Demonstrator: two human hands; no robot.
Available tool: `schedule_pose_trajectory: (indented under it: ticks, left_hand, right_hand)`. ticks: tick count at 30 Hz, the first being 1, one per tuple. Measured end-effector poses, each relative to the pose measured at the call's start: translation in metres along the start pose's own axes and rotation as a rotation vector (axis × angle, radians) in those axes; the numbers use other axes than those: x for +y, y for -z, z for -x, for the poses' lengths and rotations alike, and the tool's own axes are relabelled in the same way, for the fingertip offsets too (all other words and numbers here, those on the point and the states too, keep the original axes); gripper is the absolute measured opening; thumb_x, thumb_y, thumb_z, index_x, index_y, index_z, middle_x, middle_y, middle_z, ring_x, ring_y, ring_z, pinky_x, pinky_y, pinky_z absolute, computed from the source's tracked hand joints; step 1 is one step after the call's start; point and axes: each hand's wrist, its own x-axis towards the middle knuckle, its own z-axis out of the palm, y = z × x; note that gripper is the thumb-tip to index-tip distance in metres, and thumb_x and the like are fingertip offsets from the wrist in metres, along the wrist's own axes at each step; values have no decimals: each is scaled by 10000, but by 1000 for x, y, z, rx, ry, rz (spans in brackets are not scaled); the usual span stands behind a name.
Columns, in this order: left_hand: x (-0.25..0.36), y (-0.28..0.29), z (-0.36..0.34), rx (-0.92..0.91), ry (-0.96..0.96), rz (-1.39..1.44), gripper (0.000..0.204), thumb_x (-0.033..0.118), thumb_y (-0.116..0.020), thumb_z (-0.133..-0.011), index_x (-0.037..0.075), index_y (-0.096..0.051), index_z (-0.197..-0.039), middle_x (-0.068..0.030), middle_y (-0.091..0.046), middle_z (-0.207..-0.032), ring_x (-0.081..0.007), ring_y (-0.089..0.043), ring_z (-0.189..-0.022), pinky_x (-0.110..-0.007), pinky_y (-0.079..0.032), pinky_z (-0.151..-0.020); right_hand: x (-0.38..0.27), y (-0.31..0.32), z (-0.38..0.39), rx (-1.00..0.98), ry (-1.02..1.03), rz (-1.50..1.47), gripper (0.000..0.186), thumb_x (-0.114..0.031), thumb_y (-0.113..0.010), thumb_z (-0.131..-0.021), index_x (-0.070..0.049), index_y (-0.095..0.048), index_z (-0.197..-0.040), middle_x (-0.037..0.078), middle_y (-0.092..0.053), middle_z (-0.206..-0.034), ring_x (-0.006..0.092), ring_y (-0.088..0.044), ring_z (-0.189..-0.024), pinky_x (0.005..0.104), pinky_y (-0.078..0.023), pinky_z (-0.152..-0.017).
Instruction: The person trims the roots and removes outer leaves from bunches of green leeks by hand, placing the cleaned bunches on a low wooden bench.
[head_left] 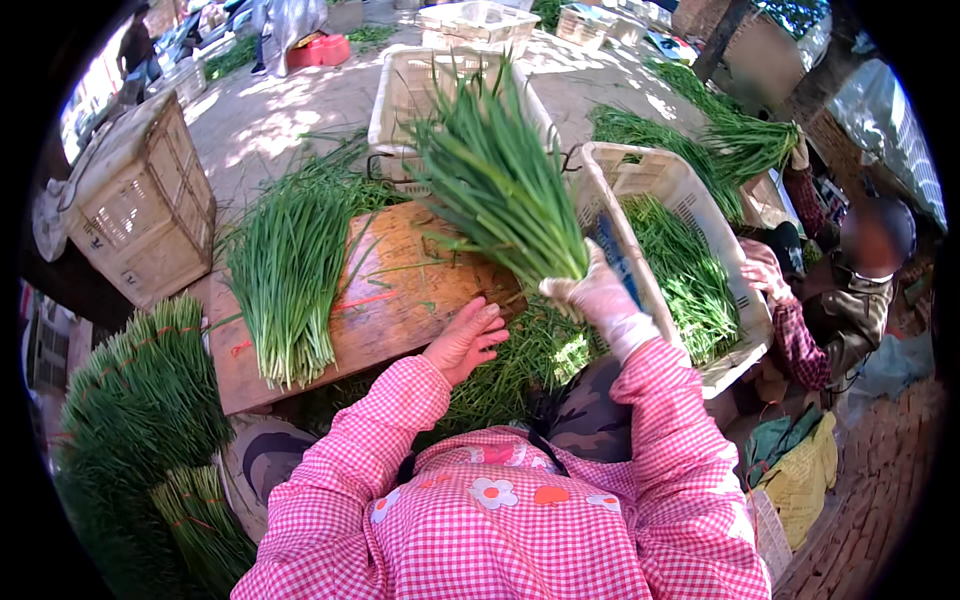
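Note:
My right hand (590, 290), in a thin whitish glove, is closed round the pale stem ends of a loose bunch of garlic chives (500, 180). The green leaves fan up and away over the right end of a wooden board (410, 315). Bare and empty, my left hand (468, 338) hovers by the board's near edge with its fingers apart. On the board's left part lies another pile of chives (290, 270), its pale stem ends toward me. A red tie (365, 300) rests on the wood beside that pile.
Tied chive bundles (145, 390) stand at my left, below an upturned crate (145, 200). A white crate (400, 85) stands beyond the board. Loose chives fill part of another crate (755, 335) at my right. A co-worker (840, 300) sits beyond it, holding chives.

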Motion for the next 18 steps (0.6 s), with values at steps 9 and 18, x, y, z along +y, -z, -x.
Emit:
schedule_pose_trajectory:
  ticks: [9, 18]
  left_hand:
    - [-49, 23, -7, 42, -229, 273, 597, 205, -694, -763, 84, -388, -1260, -32, -513, -1188, -198, -476, -1113, -364, -380, -955]
    - [-45, 33, 10, 35, -60, 475, 404, 169, -667, -742, 65, -528, -1106, -72, -613, -978, -218, -592, -882, -390, -475, -824]
  right_hand:
    - [37, -120, 68, -218, 194, 570, 1039, -323, -701, -692, 20, 3, -1376, 265, -586, -933, 373, -599, -803, 401, -476, -692]
    - [0, -105, 83, -477, 230, 579, 1015, -413, -656, -734, 26, -5, -1376, 257, -594, -903, 365, -613, -753, 391, -480, -687]
